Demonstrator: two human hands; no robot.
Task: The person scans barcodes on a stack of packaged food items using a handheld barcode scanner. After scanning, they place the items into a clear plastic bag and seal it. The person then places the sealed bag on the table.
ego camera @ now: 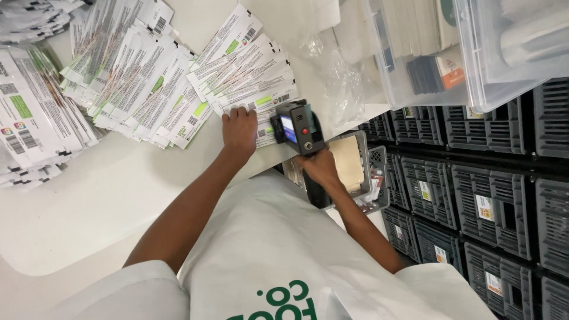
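My left hand (239, 131) presses flat on the near end of a fanned row of white flat packets with green patches (249, 68) on the white table (89, 207). My right hand (320, 169) grips the handle of a grey and black handheld device (298, 127) with a small screen and a red button. The device's head rests against the edge of the packets just right of my left hand. More fanned rows of the same packets (127, 74) lie to the left.
Larger white packets (26, 118) are piled at the far left. Crumpled clear plastic (341, 83) lies by the table edge. Clear plastic bins (438, 53) stand at the upper right above stacked dark grey crates (486, 201). A small grey basket (370, 175) sits below the table edge.
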